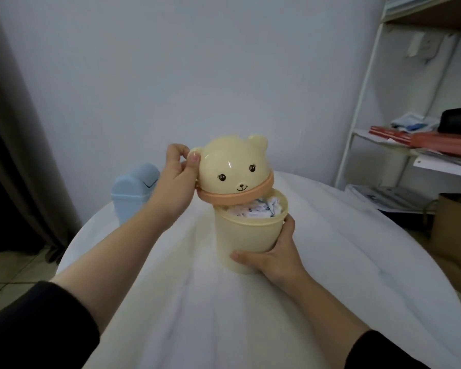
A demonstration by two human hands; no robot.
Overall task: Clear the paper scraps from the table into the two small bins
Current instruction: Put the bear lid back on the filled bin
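On the white table [224,320], the right hand [274,258] curls around the lower side of the cream bin [246,235], which stands upright. Paper scraps [256,209] fill it up to the rim. The left hand [177,182] grips the bear lid [234,171], tilted just above the opening. The blue bin [131,193], the 2nd of the 2, stands behind at the left table edge. A shelf [362,134] is at far right.

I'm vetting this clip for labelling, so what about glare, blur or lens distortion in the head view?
Head view: dim, even light; one small glare spot on the bear lid; wide-angle bending bows the shelf unit and table rim; paper scraps in the cream bin look slightly soft.
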